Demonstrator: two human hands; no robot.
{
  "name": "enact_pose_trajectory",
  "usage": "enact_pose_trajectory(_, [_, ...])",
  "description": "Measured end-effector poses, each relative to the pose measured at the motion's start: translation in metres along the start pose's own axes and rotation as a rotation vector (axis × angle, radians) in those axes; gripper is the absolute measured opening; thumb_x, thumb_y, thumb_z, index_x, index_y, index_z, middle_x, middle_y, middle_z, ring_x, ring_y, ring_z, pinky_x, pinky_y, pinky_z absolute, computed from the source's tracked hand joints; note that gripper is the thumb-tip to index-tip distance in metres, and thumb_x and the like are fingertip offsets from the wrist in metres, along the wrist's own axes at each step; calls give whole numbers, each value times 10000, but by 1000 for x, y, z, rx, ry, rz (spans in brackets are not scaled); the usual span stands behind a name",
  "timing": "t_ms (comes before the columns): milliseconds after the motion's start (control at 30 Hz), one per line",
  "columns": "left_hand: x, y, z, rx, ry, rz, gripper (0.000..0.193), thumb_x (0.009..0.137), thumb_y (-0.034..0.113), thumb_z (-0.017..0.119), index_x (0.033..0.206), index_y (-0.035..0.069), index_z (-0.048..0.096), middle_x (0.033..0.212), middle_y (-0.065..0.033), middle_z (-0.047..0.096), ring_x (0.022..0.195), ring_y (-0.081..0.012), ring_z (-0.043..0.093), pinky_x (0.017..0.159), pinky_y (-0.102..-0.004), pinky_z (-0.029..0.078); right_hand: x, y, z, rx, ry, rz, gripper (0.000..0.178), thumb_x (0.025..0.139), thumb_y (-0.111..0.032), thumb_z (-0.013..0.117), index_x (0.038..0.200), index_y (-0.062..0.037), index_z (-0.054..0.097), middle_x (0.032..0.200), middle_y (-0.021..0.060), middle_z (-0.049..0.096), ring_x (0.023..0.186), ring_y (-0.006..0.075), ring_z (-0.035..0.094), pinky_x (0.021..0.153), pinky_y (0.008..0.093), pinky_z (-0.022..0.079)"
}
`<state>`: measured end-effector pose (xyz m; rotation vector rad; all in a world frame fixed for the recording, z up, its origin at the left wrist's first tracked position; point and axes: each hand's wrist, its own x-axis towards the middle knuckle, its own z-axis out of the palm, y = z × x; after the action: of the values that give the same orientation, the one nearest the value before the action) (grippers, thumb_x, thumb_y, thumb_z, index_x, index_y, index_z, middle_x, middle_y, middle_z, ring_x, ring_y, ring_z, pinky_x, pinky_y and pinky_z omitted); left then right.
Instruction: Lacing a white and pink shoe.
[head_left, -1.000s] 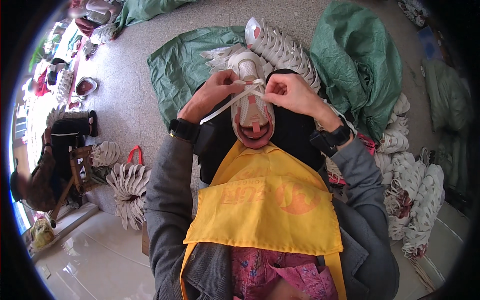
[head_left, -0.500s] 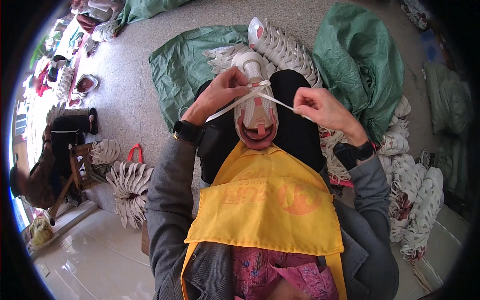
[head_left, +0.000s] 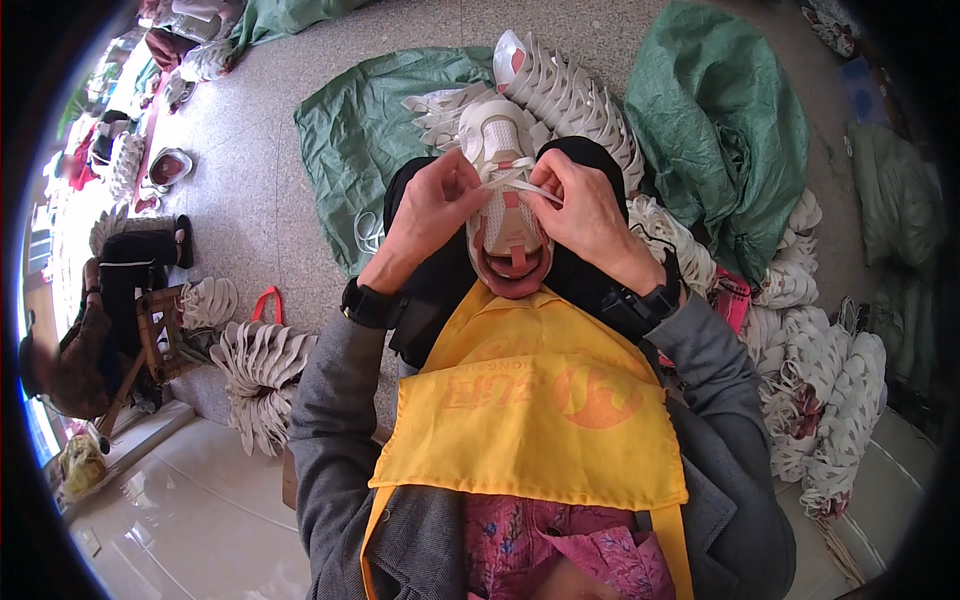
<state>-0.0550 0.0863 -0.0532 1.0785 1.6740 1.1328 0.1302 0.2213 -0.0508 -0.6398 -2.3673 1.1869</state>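
Observation:
A white and beige sneaker (head_left: 507,225) with pink trim is held between my knees, its toe pointing away and its pink heel opening toward me. White shoelace (head_left: 509,182) crosses over the front of its tongue. On the left side of the shoe, my left hand (head_left: 440,198) pinches the lace, fingers curled. My right hand (head_left: 580,203) is closed on the lace at the opposite side, thumb and forefinger close to the crossing. Both hands nearly touch the shoe. The ends of the lace inside my fingers are mostly hidden.
Stacked white shoe uppers (head_left: 575,95) lie beyond my knees, between a flat green sack (head_left: 345,130) and a bunched green sack (head_left: 715,130). More uppers (head_left: 820,400) are piled at right and others (head_left: 255,370) at left. A person (head_left: 75,330) sits at far left.
My right hand has moved left and inward, from pulling the lace out to the right to beside the shoe. My left hand has shifted slightly down. The lace crossing is now tighter between my hands.

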Motion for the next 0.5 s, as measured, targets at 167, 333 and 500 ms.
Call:
enact_pose_trajectory(167, [-8,21,0,-445,59,-124,141,935,37,648,956,98,522,791,46,538,663,-17,441,552,-191,313,-2,3,3,-14,10,-4,202,840,-99,735,897,-14,562,744,164,656,698,374,671,604,438,508])
enact_pose_trajectory(333, [-32,18,-18,-449,47,-155,166,921,21,636,947,105,496,789,47,533,680,-36,483,585,-203,343,-1,1,3,22,10,-14,193,832,-85,739,891,-10,571,763,163,659,726,371,673,629,428,518])
enact_pose_trajectory(500, [-35,17,-8,-279,82,-52,163,936,30,639,943,88,487,775,46,517,703,-39,490,622,-210,385,-3,-4,3,31,46,-58,197,826,-84,754,886,-12,581,815,155,658,772,364,670,643,424,521])
